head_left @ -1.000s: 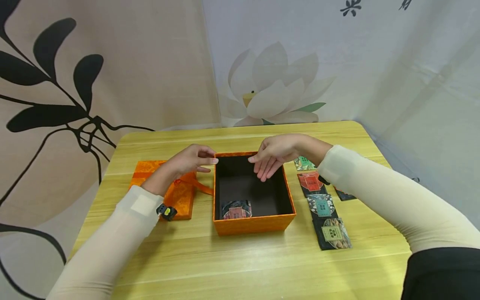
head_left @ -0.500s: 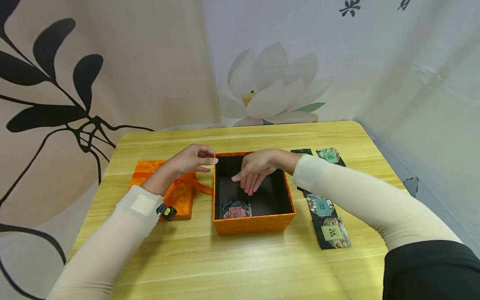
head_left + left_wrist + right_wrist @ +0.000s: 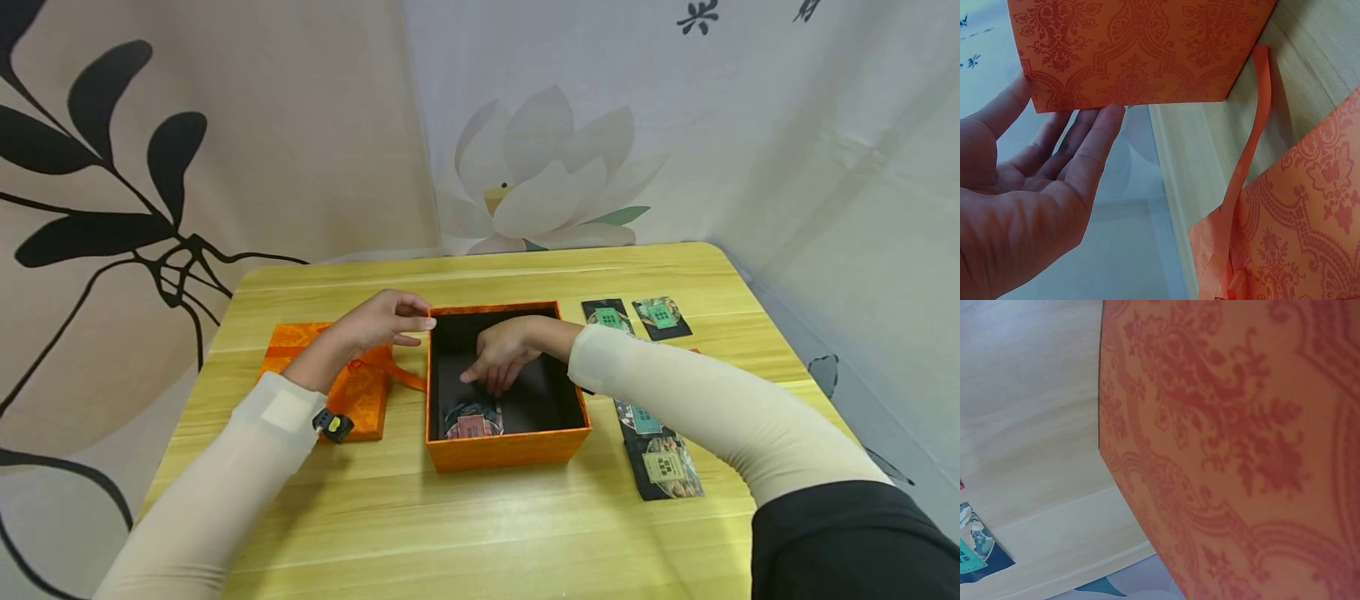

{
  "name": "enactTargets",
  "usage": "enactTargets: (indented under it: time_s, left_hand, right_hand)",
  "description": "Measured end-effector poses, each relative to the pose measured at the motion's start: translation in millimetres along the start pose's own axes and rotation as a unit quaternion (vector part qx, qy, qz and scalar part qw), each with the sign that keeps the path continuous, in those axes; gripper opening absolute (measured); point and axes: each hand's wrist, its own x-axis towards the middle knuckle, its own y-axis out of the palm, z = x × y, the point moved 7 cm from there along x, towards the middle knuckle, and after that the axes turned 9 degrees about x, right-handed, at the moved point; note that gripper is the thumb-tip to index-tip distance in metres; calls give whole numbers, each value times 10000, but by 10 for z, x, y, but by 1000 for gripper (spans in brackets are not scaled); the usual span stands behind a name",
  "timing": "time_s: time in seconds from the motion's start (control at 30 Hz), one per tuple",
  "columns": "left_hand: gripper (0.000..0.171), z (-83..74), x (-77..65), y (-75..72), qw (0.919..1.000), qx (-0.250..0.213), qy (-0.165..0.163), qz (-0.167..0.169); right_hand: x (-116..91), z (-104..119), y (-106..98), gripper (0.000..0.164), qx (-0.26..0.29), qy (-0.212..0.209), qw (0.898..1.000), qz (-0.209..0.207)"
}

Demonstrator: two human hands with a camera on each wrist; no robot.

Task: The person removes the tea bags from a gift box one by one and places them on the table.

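An orange patterned box [image 3: 510,451] with a dark inside stands open-topped on the table. My left hand [image 3: 381,322] touches its far left corner; in the left wrist view the loosely spread fingers of the left hand [image 3: 1041,181] lie along the corner edge. My right hand [image 3: 504,354] reaches down inside the box, fingers pointing downward, with nothing visible in them. Just in front of those fingertips, a small dark packet with a red label [image 3: 474,421] lies at the near left of the box. The right wrist view shows only the box's outer wall [image 3: 1229,444] close up, not the hand.
Left of the box lies an orange patterned lid-like piece [image 3: 367,408] with an orange ribbon [image 3: 1249,147]. To the right are several small packets, among them a green-labelled one [image 3: 662,317] and a yellow-labelled one [image 3: 667,468]. The right sleeve [image 3: 675,392] covers part of them.
My right hand has moved left and down, deeper into the box, and its fingers now point more downward. The left hand has stayed at the corner.
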Motion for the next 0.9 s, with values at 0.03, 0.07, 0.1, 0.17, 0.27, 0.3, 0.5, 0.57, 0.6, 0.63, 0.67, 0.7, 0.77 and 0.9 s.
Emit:
enactTargets:
  time_s: [0.03, 0.07, 0.1, 0.17, 0.27, 0.3, 0.5, 0.57, 0.6, 0.63, 0.67, 0.7, 0.77, 0.9]
  left_hand:
    - [44, 0, 0, 1, 10000, 5, -4, -1]
    - [44, -1, -1, 1, 10000, 14, -8, -5]
    - [44, -1, -2, 1, 10000, 21, -11, -9]
    - [43, 2, -2, 0, 10000, 22, -16, -17]
    - [41, 9, 0, -2, 10000, 3, -11, -22]
    - [41, 11, 0, -1, 10000, 3, -13, -29]
    - [43, 8, -16, 17, 10000, -31, -43, -28]
    - [44, 3, -22, 22, 10000, -40, -35, -11]
    - [44, 1, -24, 22, 10000, -46, -31, -8]
    - [45, 1, -22, 22, 10000, -52, -24, -3]
    - [45, 2, -20, 20, 10000, -63, -23, -2]
    - [45, 4, -17, 17, 10000, -71, -20, -2]
    - [45, 7, -9, 14, 9999, -100, -22, 1]
    - [44, 7, 3, 13, 10000, -90, -21, -14]
  right_hand:
    - [6, -1, 7, 52, -20, -11, 10000, 3]
    - [11, -2, 16, 51, -41, -23, 10000, 13]
    - [16, -1, 25, 50, -53, -40, 10000, 32]
    - [22, 0, 45, 47, -45, -63, 9999, 75]
    - [22, 4, 74, 40, 16, -112, 9999, 128]
    - [22, 6, 82, 37, 39, -134, 9998, 141]
    - [8, 35, 90, 18, 93, -303, 9995, 45]
    - [4, 44, 89, 15, 57, -360, 9993, 11]
    - [2, 49, 93, 14, 29, -386, 9992, 15]
    - [0, 54, 98, 14, -21, -414, 9991, 21]
    - [-1, 59, 107, 13, -85, -445, 9990, 39]
    - [-5, 67, 116, 12, -155, -477, 9987, 58]
    - [-12, 79, 138, 10, -291, -520, 9982, 98]
    - [-19, 87, 168, 7, -478, -562, 9972, 112]
